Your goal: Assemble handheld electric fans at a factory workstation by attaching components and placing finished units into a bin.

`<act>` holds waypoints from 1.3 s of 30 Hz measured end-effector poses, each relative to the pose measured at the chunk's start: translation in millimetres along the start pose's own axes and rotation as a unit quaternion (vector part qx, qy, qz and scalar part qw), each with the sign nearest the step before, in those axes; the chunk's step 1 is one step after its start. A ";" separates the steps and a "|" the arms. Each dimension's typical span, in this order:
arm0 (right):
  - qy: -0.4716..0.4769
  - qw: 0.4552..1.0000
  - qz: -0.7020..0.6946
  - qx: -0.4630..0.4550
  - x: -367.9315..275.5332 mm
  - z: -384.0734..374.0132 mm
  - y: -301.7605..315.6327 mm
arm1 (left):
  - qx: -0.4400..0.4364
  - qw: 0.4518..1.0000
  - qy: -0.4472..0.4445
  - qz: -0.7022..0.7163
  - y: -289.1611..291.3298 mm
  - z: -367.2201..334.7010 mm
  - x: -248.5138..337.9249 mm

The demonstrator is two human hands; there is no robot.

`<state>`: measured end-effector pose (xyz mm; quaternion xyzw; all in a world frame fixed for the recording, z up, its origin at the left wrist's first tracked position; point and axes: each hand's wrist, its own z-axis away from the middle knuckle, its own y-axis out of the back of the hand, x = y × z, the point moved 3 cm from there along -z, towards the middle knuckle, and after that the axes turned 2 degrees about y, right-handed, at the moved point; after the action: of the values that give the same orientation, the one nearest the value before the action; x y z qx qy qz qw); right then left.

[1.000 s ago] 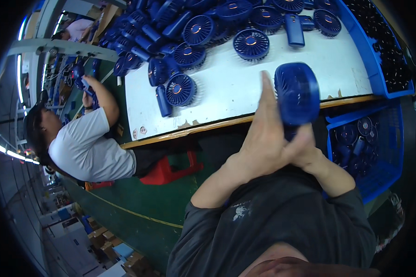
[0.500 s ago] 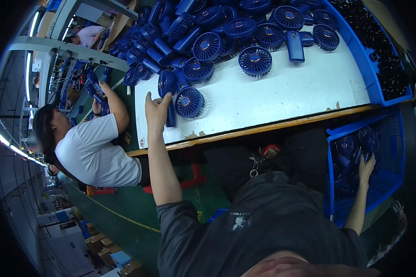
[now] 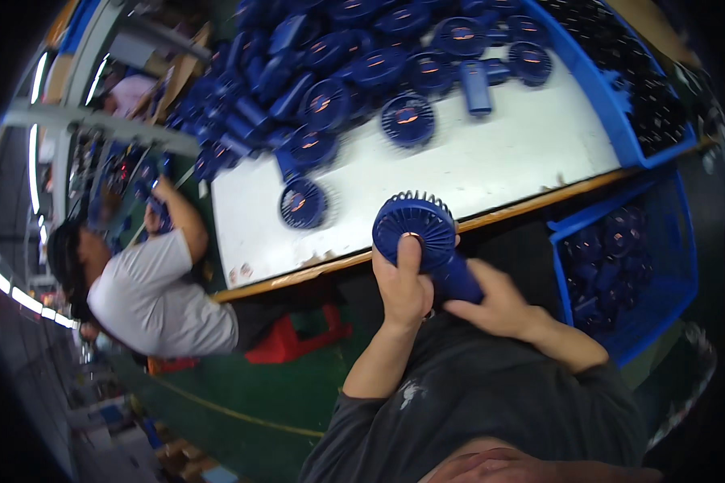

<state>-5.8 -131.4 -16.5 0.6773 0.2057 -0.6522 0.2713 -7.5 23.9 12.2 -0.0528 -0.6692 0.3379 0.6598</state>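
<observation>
In front of my body, just off the table's near edge, I hold a dark blue handheld fan (image 3: 437, 233). My left hand (image 3: 403, 282) grips its round head, the thumb pressed on the grille near the centre. My right hand (image 3: 503, 304), smeared by motion, is closed about the lower end of the handle, its fingers partly behind it. Many more blue fans (image 3: 322, 105) lie heaped on the white tabletop (image 3: 362, 201). One loose fan (image 3: 302, 203) rests nearest my left hand, its grille facing up.
A blue crate (image 3: 685, 274) with several fans inside stands low at my right. On the table's right end sits a blue bin (image 3: 632, 149) of small black parts. A co-worker in a white shirt (image 3: 157, 302) sits at the left, by a red stool (image 3: 298, 334).
My left hand has brought a fan from the table to my body. My right hand has left the crate and come to that fan's handle. The view has shifted slightly.
</observation>
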 end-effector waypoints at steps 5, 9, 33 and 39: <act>0.144 0.921 0.331 -0.147 -31.7 -42.0 16.1 | -0.116 0.948 0.276 0.108 -2.3 -14.8 -15.2; 0.059 0.879 0.384 -0.277 -89.1 -57.7 73.8 | -0.278 0.936 0.182 0.115 -21.3 -11.9 -28.7; 0.214 0.965 0.151 -0.003 -63.9 -65.2 48.8 | -0.089 0.986 0.139 0.007 1.7 -19.4 0.3; 0.302 0.923 0.238 -0.010 -78.1 -80.0 48.4 | -0.101 0.978 0.183 -0.003 4.4 -11.0 11.0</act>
<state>81.4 -111.9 66.1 0.8685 0.1176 -0.3308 0.3500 -0.4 37.2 18.2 -0.1780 -0.5680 0.2516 0.7632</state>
